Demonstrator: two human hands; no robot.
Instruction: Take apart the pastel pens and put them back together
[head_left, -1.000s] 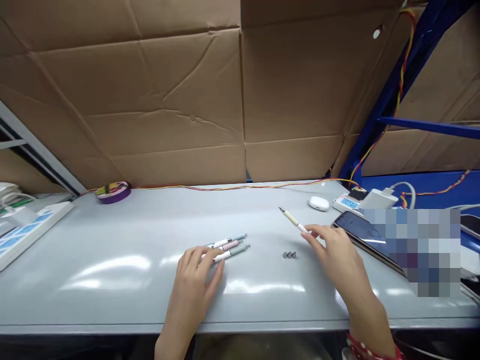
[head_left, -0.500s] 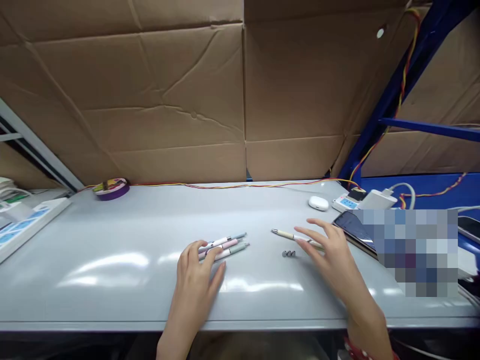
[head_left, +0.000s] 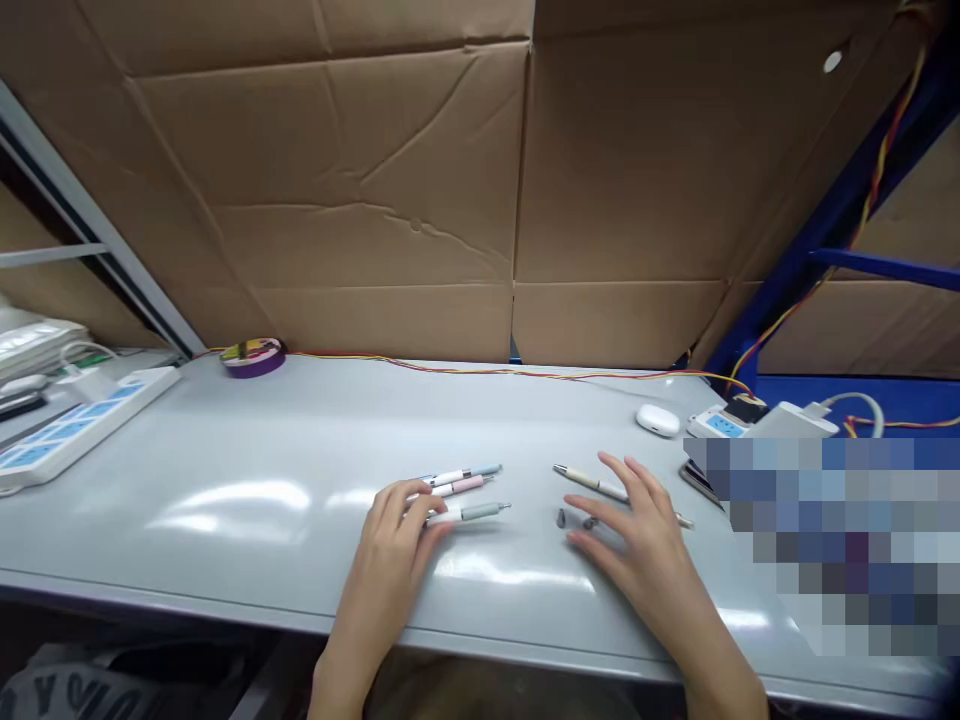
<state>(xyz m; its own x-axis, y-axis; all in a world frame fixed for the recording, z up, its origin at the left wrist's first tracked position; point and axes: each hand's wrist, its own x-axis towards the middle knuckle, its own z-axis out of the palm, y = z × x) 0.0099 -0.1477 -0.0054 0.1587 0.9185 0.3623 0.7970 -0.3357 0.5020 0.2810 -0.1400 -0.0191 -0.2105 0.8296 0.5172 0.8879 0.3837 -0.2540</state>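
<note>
My left hand (head_left: 394,535) has its thumb and fingers closed on the white end of a pen with a grey-green barrel (head_left: 484,511). Just beyond it lie a pink-and-white pen (head_left: 465,486) and a blue-and-white pen (head_left: 452,477), partly covered by my fingers. My right hand (head_left: 630,520) hovers with fingers spread around small dark grey pieces, one of them a short grey piece (head_left: 561,518) near the fingertips. Behind those fingers a cream-and-white pen (head_left: 581,477) lies slanted on the table, its middle hidden by my hand.
On the grey table (head_left: 247,560) sit a white earbud case (head_left: 658,420) and a purple round tin (head_left: 255,360). Power strips (head_left: 97,425) stand at the left, and a white charger (head_left: 795,432) at the right. A red-yellow cable (head_left: 450,370) runs along the cardboard wall (head_left: 360,240).
The grey-green pen has moved towards me, apart from the other two. My right hand has shifted from the cream pen to the small grey pieces, which are now spread apart. The view has shifted.
</note>
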